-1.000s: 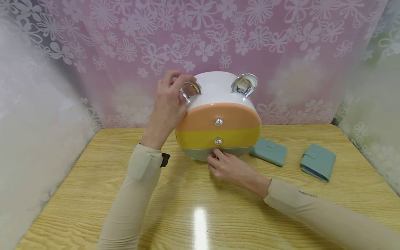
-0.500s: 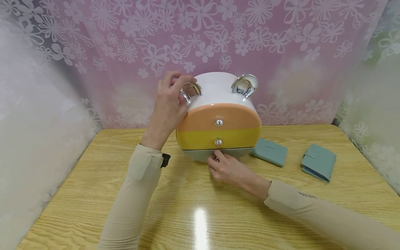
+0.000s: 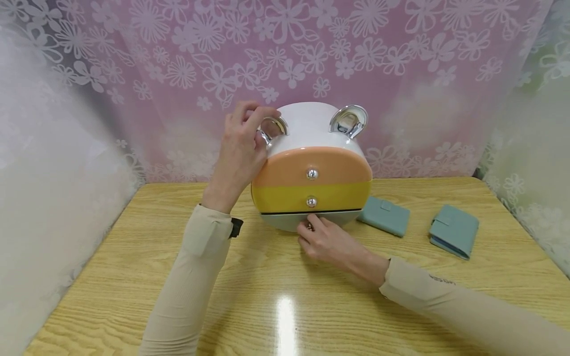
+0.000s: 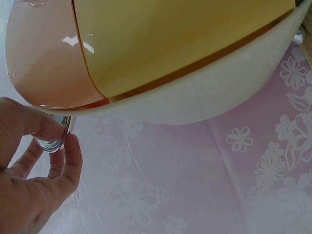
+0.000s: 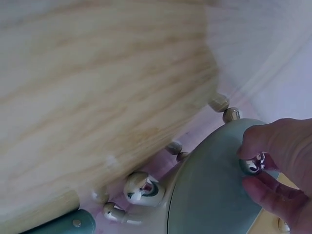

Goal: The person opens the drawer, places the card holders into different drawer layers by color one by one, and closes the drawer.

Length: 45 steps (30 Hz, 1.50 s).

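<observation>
A rounded drawer box [image 3: 311,123] with a white shell stands on the table. Its front has an orange drawer [image 3: 285,168], a yellow drawer [image 3: 280,199] and a grey-green bottom drawer [image 3: 280,220], with silver knobs. My left hand [image 3: 238,153] grips the silver ear [image 4: 51,145] at the box's upper left. Low at the front, my right hand [image 3: 327,241] pinches the bottom drawer's knob [image 5: 252,165] between thumb and fingers. A dark gap shows above that drawer, so it sits slightly pulled out. Its inside is hidden.
Two teal wallets, a nearer-to-box wallet [image 3: 384,216] and a farther-right wallet [image 3: 454,231], lie right of the box on the wooden table [image 3: 249,306]. A pink floral curtain [image 3: 285,59] hangs close behind. Small round silver feet [image 5: 141,189] carry the box.
The bottom drawer has come slightly forward, and the dark gap above it has widened. My right hand has moved a little toward me with the knob. My left hand stays on the ear.
</observation>
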Available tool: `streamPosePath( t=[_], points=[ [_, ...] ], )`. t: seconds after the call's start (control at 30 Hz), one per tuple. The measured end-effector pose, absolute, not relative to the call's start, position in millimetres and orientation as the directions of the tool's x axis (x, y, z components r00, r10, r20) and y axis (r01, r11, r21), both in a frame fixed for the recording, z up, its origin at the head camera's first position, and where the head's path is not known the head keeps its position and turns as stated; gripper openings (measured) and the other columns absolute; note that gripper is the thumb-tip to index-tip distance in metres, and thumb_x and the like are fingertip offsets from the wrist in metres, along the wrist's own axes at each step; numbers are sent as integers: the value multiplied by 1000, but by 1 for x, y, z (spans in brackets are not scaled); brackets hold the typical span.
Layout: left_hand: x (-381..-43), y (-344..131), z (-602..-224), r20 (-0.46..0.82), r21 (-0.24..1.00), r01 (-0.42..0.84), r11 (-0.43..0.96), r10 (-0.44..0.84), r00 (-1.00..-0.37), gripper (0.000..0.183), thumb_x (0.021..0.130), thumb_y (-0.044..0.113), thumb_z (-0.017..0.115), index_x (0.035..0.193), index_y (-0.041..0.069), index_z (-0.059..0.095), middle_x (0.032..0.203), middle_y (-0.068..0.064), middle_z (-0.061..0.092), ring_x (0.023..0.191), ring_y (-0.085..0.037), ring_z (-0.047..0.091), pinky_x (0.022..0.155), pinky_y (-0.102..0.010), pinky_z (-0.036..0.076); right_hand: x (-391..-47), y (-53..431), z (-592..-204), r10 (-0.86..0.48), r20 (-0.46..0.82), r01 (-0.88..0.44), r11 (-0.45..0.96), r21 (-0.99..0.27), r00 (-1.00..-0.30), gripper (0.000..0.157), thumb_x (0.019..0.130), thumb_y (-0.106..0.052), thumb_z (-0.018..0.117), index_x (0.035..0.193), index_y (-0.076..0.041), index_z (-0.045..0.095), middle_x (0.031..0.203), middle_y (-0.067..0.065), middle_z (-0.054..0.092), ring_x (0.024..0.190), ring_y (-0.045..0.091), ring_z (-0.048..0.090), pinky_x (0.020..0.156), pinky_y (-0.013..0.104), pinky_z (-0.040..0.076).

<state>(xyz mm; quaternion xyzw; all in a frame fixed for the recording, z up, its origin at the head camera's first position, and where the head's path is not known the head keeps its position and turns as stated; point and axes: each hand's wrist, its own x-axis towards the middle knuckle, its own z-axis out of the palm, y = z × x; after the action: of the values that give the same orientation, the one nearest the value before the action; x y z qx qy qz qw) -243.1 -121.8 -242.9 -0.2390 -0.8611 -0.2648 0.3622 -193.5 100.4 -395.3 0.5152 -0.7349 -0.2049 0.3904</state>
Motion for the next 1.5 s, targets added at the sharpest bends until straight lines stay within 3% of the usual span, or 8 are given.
streamPosePath(
  t=[0.23, 0.47, 0.8, 1.03, 1.5],
  points=[
    [-244, -122, -243, 748, 284, 604, 745, 222, -626, 43, 90, -12, 49, 120, 13, 68, 123, -14, 56, 116, -31, 54, 100, -43, 38, -198, 105, -395, -914, 375, -580, 391, 714, -156, 46, 107, 4, 28, 95, -9, 70, 103, 8, 61, 87, 23, 58, 72, 29, 53],
    [-244, -122, -243, 751, 280, 607, 744, 224, -621, 43, 90, -11, 49, 120, 13, 68, 123, -14, 56, 114, -31, 54, 98, -43, 38, -197, 103, -396, -919, 365, -552, 383, 741, -148, 55, 106, 10, 20, 96, -6, 72, 100, 10, 62, 86, 24, 60, 73, 28, 56],
    [-245, -121, -244, 755, 283, 606, 743, 217, -618, 44, 89, -12, 49, 120, 12, 68, 122, -14, 56, 112, -32, 55, 97, -44, 38, -195, 100, -399, -912, 384, -535, 397, 745, -142, 56, 105, 12, 22, 93, -5, 73, 97, 11, 63, 83, 26, 61, 72, 27, 58],
    [-245, -121, -243, 746, 295, 598, 745, 212, -632, 44, 89, -12, 49, 120, 13, 68, 123, -14, 56, 113, -32, 53, 97, -42, 38, -191, 99, -400, -902, 419, -537, 404, 741, -101, 46, 105, 8, 30, 88, -6, 70, 96, 11, 63, 80, 25, 59, 68, 30, 56],
    [-244, -121, -243, 753, 291, 604, 742, 212, -623, 47, 86, -14, 47, 118, 13, 68, 122, -14, 56, 111, -32, 55, 95, -41, 38, -188, 102, -404, -877, 476, -563, 424, 710, -59, 42, 104, 6, 32, 85, -8, 67, 95, 9, 62, 78, 25, 56, 64, 36, 52]
  ],
)
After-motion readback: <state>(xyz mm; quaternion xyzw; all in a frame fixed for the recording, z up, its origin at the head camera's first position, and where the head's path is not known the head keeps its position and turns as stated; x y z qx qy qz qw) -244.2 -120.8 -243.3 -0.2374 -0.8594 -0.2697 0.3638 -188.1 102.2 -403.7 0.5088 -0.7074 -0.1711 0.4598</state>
